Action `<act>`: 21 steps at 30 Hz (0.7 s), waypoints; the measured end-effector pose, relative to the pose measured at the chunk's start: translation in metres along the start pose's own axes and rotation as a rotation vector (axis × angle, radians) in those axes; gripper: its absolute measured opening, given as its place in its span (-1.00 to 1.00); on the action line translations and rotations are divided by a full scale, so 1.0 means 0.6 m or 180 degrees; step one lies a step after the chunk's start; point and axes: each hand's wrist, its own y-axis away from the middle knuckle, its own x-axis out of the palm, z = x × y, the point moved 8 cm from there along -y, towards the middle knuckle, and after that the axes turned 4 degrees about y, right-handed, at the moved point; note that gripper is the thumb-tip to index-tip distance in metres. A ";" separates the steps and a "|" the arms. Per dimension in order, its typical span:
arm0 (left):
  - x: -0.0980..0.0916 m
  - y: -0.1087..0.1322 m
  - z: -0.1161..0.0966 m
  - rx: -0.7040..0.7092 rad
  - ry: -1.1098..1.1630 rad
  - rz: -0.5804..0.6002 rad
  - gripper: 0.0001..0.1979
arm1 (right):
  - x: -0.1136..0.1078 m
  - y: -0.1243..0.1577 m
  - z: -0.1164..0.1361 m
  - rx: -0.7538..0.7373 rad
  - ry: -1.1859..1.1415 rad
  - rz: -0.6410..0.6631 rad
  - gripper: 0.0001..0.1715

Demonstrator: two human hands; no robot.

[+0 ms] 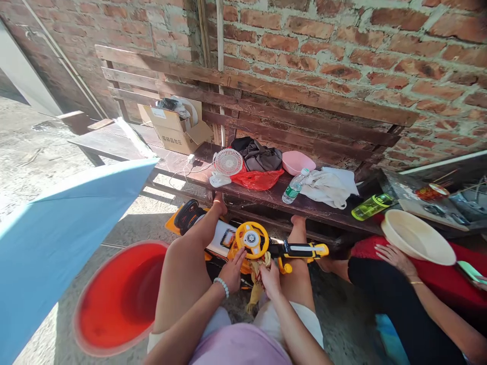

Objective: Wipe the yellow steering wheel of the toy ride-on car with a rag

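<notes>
A yellow toy steering wheel [252,240] is mounted on a yellow, white and black ride-on toy [218,234] between my legs. My left hand [232,275] lies at the wheel's lower left edge, fingers stretched out, nothing visibly gripped. Closed around a crumpled tan-yellow cloth [256,298], my right hand [271,280] is just below the wheel. The cloth hangs down between my knees, and part of it is hidden by my fingers. A yellow and black toy arm [304,250] sticks out to the right.
A red tub [110,299] stands left, below a light blue panel [72,228]. The wooden bench [178,175] holds a cardboard box [173,133], white fan [228,162], red bag [258,180], pink basin [299,161] and water bottle [292,188]. At right sits another person [395,261] beside a cream basin [416,237].
</notes>
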 end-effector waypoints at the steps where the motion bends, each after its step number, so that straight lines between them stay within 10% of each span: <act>1: 0.000 0.000 0.000 0.0001 -0.0002 -0.0002 0.00 | -0.011 -0.007 0.032 -0.0334 0.0269 -0.0116 -0.54; 8: 0.004 -0.003 0.001 0.0015 -0.0002 0.0059 0.00 | -0.012 -0.046 0.223 -0.2305 0.1567 -0.0393 -0.40; 15: 0.001 -0.001 -0.001 0.0068 0.0067 0.0022 0.02 | -0.004 -0.163 0.140 -0.0578 0.1278 -0.0103 -0.56; 21: 0.003 -0.005 0.003 0.0034 0.0073 -0.0020 0.00 | -0.021 -0.155 0.067 0.0108 -0.0076 -0.0415 -0.43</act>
